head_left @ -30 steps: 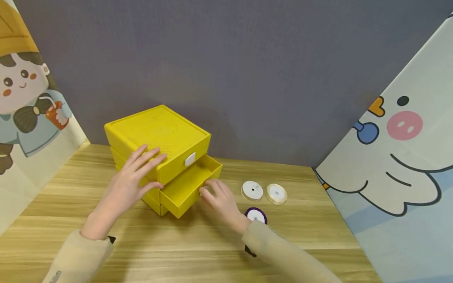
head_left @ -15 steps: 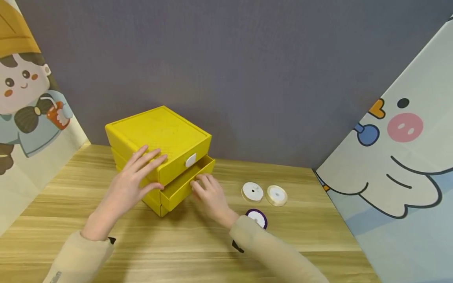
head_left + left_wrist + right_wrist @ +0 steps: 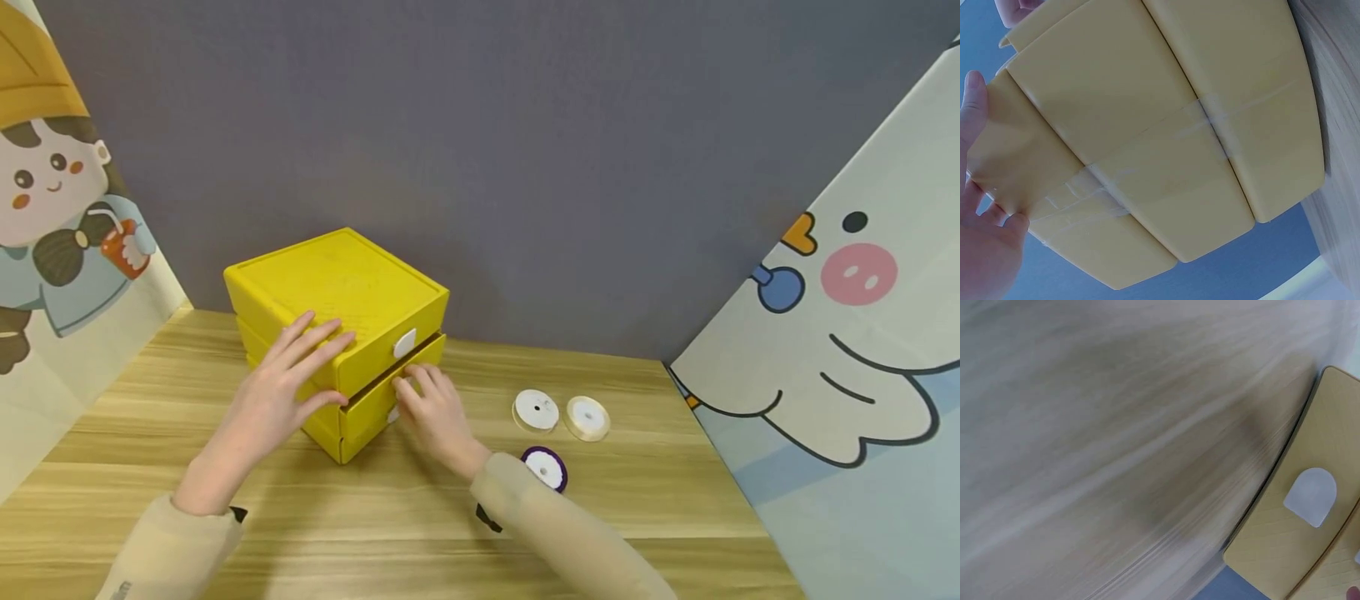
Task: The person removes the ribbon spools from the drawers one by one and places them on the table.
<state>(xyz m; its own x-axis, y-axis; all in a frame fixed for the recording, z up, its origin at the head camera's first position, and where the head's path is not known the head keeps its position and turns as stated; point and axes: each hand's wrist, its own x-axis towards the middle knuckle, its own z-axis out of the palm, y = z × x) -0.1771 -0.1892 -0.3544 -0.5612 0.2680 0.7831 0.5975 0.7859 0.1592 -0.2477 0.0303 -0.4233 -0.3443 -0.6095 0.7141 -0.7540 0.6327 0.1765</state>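
Note:
A yellow drawer cabinet (image 3: pixel 337 283) of three tiers stands on the wooden table. Across its top front-left edge lies my left hand (image 3: pixel 273 387), fingers spread over the top and thumb beside the front corner. In the left wrist view the thumb and fingers span the taped side wall (image 3: pixel 1110 125). My right hand (image 3: pixel 438 417) touches the front of the middle drawer (image 3: pixel 367 412) with bent fingers; its tab is mostly covered. That drawer sticks out only slightly. Above it is the top drawer's white tab (image 3: pixel 404 342). The right wrist view shows the bottom drawer's white tab (image 3: pixel 1312 496).
Right of the cabinet lie a white ribbon spool (image 3: pixel 536 410), a cream ribbon spool (image 3: pixel 588 418) and a purple-rimmed spool (image 3: pixel 546 467), partly behind the right sleeve. A grey wall (image 3: pixel 525 167) stands behind, with cartoon-printed panels on both sides.
The middle drawer has slid inward from well pulled out to nearly closed. My right hand has moved left and toward the cabinet with it. The left hand has stayed on the cabinet.

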